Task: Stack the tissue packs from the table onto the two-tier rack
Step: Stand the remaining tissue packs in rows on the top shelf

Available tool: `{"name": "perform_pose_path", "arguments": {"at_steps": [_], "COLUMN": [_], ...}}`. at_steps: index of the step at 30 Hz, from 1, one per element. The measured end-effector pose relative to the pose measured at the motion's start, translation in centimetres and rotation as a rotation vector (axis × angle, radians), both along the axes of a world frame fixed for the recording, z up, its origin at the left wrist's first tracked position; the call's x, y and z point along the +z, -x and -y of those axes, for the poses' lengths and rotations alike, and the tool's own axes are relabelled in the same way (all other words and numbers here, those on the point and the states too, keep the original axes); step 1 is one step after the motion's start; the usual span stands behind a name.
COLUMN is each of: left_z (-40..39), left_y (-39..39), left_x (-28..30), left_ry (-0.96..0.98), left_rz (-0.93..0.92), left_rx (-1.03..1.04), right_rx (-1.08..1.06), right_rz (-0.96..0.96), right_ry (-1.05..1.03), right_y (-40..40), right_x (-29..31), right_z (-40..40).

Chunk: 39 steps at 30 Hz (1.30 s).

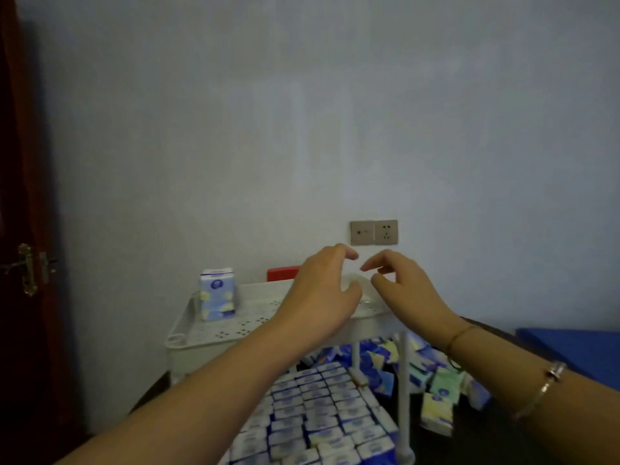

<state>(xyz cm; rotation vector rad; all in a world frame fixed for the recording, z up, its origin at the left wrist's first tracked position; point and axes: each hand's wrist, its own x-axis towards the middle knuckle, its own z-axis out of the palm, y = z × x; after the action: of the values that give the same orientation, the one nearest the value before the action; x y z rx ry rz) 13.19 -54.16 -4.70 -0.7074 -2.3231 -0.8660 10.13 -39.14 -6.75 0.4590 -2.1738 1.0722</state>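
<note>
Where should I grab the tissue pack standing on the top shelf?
Grab the tissue pack around its middle, thumb on one narrow side and fingers on the other, coming from the front or above. It stands upright near the left end of the rack, with open shelf in front, so those sides look easy to reach.

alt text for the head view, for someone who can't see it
Two empty hands, left hand and right hand, reach over a white rack's top tier, where one tissue pack stands; many packs fill the lower tier.

Perforated white metal rack (214,330); glossy plastic-wrapped tissue packs (318,407).
</note>
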Motion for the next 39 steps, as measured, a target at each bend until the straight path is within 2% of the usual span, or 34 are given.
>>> {"name": "perform_pose_path", "arguments": {"at_steps": [5, 13, 17, 22, 28, 30, 34, 36, 39], "left_z": [-9.1, -17.7, -18.9, -19.8, -21.3, -21.5, -21.4, -21.4, -21.0], "left_y": [0.0, 3.3, 6.6, 10.8, 12.2, 11.9, 11.9, 11.7, 11.0], "left_x": [-3.1, -11.4, -15.6, -20.1, -24.5, -25.8, -27.2, -27.4, -27.3], "left_ry": [0.001, 0.231, 0.292, 0.179, 0.207, 0.141, -0.105, -0.298, -0.629], "left_rz": [0.056, 0.162, 0.378, 0.579, 0.657, 0.671, 0.558, 0.542, 0.540], "left_rx": [-0.179, -0.262, -0.145, 0.081, 0.289, 0.324, 0.320, 0.251, 0.113], "right_rx": [-0.158, -0.394, -0.431, -0.357, -0.396, -0.422, -0.442, -0.459, -0.411], "right_rz": [0.088, 0.340, 0.467, 0.537, 0.585, 0.538, 0.360, 0.310, 0.334], "right_ry": [0.093, 0.066, -0.033, -0.153, -0.341, -0.311, -0.042, 0.067, 0.397], "right_y": [-1.9, -1.8, 0.5, 3.8, 7.0, 7.4, 7.1, 6.9, 6.4], "right_x": [-4.3, -12.9, -16.2, -19.1, -20.9, -22.3, -24.7, -25.4, -25.4], "right_z": [-9.6, -21.0, -22.8, -22.4, -21.3, -21.1, -20.6, -20.7, -21.2]}}
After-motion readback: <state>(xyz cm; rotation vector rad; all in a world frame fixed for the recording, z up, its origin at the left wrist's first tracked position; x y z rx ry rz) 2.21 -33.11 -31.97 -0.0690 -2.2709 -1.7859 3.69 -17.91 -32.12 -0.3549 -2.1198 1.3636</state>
